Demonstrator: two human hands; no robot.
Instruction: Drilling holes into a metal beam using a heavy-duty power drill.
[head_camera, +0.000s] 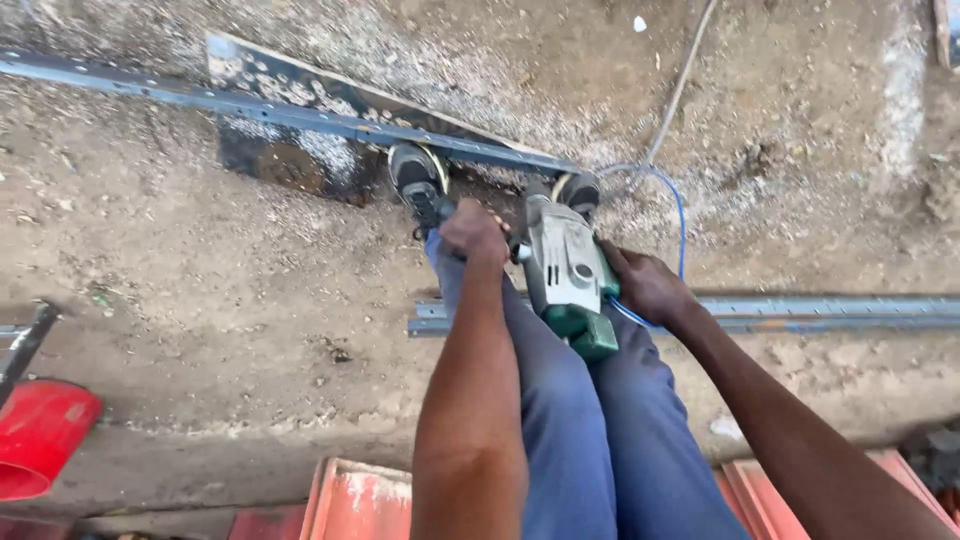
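Observation:
I stand over a dirt floor holding a grey and green angle grinder (568, 275) between my legs. My left hand (474, 231) is closed on the grinder's side handle at its left. My right hand (645, 285) grips the green rear body of the tool. A blue cable (678, 205) loops out from the grinder's back. My shoes (416, 180) rest against a long steel angle bar (300, 115) that lies over a dark metal plate (285, 160). The grinder's disc end points down toward that bar and is partly hidden.
A second steel bar (800, 312) lies across the ground under my legs. A red container (40, 435) and a dark handle (30, 340) sit at the left edge. Red sheet metal (360, 500) lies along the bottom. Metal dust covers the ground near the plate.

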